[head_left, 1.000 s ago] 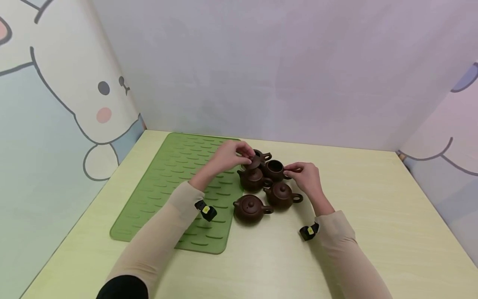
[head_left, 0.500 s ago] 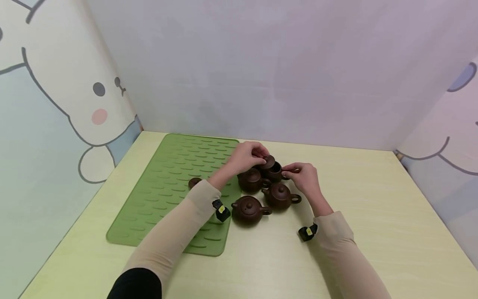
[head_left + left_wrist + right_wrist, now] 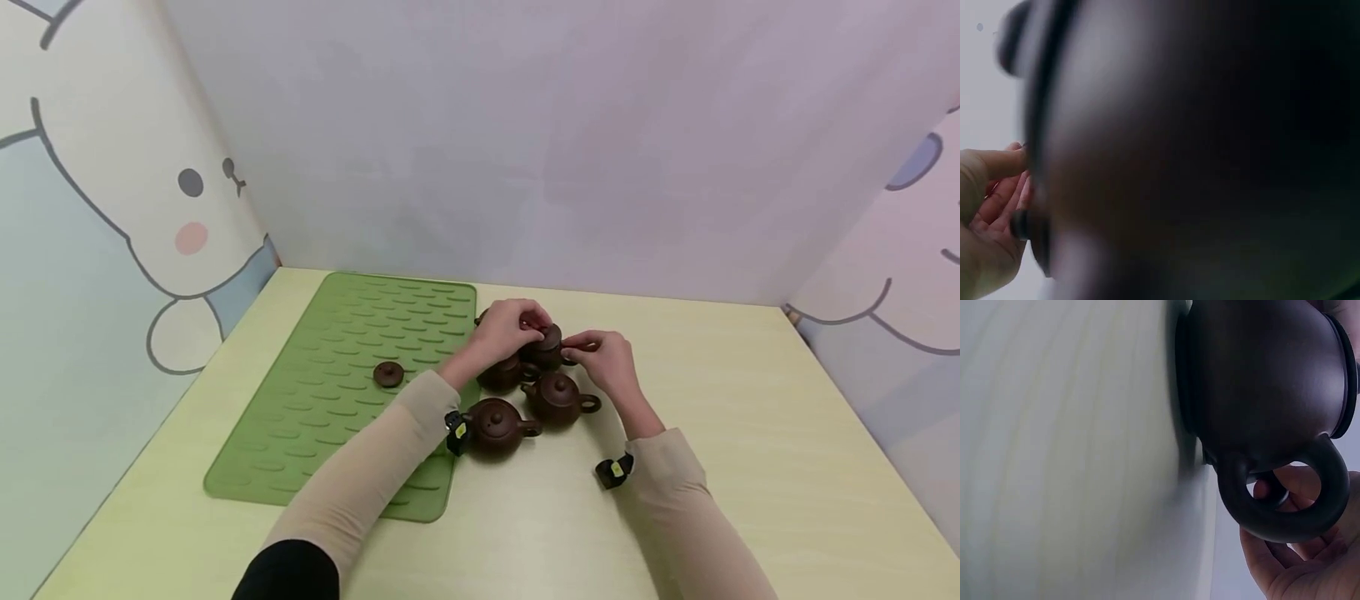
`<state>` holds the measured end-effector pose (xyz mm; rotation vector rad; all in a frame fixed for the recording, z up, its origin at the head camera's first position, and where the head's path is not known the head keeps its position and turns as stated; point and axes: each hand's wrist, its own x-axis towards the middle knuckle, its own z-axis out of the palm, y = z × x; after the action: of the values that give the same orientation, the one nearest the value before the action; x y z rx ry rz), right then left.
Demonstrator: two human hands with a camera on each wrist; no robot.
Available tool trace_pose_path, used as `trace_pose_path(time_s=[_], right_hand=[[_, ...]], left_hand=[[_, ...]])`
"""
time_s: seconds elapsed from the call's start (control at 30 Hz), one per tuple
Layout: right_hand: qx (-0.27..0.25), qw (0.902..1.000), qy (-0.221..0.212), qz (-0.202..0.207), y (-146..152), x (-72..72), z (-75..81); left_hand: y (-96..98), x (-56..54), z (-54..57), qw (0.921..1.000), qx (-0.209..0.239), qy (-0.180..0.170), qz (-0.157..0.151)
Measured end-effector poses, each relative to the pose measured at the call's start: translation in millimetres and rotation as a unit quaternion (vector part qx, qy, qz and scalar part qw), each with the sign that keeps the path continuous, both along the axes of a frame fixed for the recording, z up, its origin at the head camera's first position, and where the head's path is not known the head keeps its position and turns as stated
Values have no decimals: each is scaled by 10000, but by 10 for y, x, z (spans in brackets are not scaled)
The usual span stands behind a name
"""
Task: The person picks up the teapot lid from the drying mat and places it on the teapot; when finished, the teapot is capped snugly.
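My left hand [image 3: 507, 331] pinches a dark brown lid [image 3: 551, 336] at the mouth of a small brown teapot [image 3: 545, 358]. My right hand [image 3: 609, 360] holds that teapot's handle between thumb and fingers. Closer to me are three lidded teapots: a left one [image 3: 500, 377] partly under my left hand, a right one [image 3: 558, 398], and the front one [image 3: 497, 424]. Another teapot behind my left hand is nearly hidden. In the right wrist view a teapot [image 3: 1266, 375] looms in front of my right hand [image 3: 1310, 562].
A green ribbed mat [image 3: 330, 333] lies on the left of the pale wooden table [image 3: 712, 400]. On it rests a loose brown lid [image 3: 388, 374]. A pale backdrop [image 3: 525, 167] rises behind the table. Dark blur fills most of the left wrist view.
My left hand has moved right and lower with the lid, from beside the rear teapot onto the mouth of the held teapot. The loose lid on the mat has come out from behind my arm.
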<state>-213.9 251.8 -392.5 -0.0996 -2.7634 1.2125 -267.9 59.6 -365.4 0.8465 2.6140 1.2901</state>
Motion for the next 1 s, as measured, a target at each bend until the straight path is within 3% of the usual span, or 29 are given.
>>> trace_pose_path(time_s=[0.27,0.5,0.8,1.0], right_hand=[[-105,9998,-134,56,-25,7,-17],[-201,9990,-304,239,39,-3,23],[-315,9985,-311,327,43,-188,141],[-369,9964,-609,459,20,-295,103]], left_hand=[[12,13,-51,9989,-461,-12,-39],[-72,1,24,9997,-44,-119,-195],[-449,-17,123,9989,387,-272,4],[-760,17,89,9978,484,-437,145]])
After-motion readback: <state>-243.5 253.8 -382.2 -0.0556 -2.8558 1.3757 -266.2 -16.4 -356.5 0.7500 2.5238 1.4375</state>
